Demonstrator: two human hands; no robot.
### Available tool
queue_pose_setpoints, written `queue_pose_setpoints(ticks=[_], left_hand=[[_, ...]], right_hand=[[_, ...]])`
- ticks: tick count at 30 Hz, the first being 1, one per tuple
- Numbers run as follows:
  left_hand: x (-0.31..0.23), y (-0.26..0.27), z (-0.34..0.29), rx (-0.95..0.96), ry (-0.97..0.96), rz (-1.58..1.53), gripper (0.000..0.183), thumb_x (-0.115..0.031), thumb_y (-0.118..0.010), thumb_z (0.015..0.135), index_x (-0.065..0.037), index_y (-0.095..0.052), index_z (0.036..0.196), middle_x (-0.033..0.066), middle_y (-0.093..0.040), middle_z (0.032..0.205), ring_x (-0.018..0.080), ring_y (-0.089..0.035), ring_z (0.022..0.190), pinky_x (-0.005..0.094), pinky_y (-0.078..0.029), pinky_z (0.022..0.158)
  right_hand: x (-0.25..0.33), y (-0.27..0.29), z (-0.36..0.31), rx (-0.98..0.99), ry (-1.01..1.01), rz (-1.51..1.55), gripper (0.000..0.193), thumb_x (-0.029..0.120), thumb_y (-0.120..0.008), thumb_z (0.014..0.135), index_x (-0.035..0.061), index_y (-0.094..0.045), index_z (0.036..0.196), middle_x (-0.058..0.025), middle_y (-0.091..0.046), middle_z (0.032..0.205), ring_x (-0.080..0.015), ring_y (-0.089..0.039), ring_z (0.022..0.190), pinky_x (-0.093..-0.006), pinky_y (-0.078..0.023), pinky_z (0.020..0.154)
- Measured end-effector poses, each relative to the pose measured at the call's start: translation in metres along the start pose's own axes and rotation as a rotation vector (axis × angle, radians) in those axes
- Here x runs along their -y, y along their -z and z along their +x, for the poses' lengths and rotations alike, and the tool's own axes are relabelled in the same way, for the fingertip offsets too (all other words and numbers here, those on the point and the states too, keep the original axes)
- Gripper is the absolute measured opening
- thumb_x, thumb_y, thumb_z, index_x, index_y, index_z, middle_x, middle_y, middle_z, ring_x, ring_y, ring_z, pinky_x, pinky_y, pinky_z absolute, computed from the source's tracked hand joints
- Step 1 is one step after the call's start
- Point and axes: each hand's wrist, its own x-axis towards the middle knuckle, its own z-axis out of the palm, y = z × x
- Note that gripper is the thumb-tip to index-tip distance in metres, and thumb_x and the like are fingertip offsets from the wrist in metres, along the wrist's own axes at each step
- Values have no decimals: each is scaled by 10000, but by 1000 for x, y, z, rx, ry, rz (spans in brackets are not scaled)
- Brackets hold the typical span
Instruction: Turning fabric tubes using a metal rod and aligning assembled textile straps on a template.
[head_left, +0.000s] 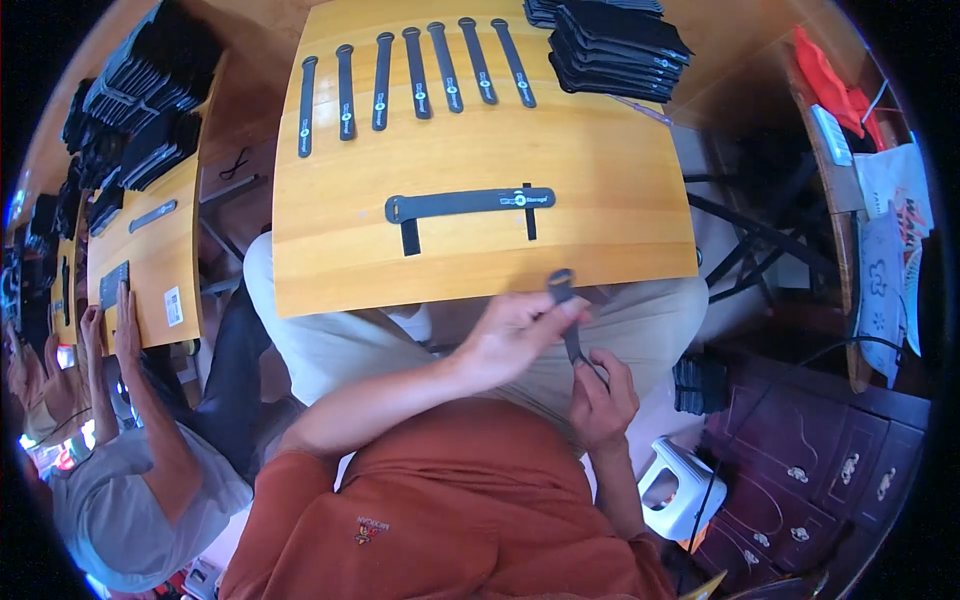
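Observation:
Over my lap, just off the table's front edge, I hold a dark strap [573, 346] with a slotted, rounded end. My left hand [515, 335] pinches it close to that slotted end. Lower down, my right hand [603, 400] grips the same strap between thumb and fingers. Ahead of them, another dark strap [465, 203] lies crosswise on the wooden table [330, 235], its slotted end to the left. Two short black strips, a left one [410, 238] and a right one [531, 222], cross beneath it.
Several matching straps [420, 75] are spread in a row at the table's far side. A stack of black folded pieces [620, 50] stands at the back right. To the left, a person [150, 480] works at another table [185, 270]; dark drawers [800, 470] stand at right.

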Motion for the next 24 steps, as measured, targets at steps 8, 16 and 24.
queue_pose_setpoints(ticks=[8,16,24], left_hand=[[-6,74,-41,-436,-218,-10,154,-125,-676,994,12,-735,1030,28,-704,848,68,-640,747,208,-522,681],[-9,111,-44,-598,-165,33,166,-145,-717,971,5,-750,1035,-23,-659,785,19,-536,697,180,-426,606],[-20,130,-36,-674,-144,134,153,-114,-746,944,20,-756,1016,-49,-644,752,9,-504,668,182,-406,578]], right_hand=[[-11,-9,64,256,-125,487,211,-6,-727,855,23,-717,1063,-134,-668,948,-262,-654,790,-343,-524,677],[-25,-42,106,278,-370,662,176,62,-741,902,-8,-715,1061,-90,-703,875,-144,-642,749,-275,-507,681],[-42,-63,126,246,-546,816,178,84,-732,933,-28,-719,1072,-35,-693,845,-89,-637,721,-231,-510,652]])
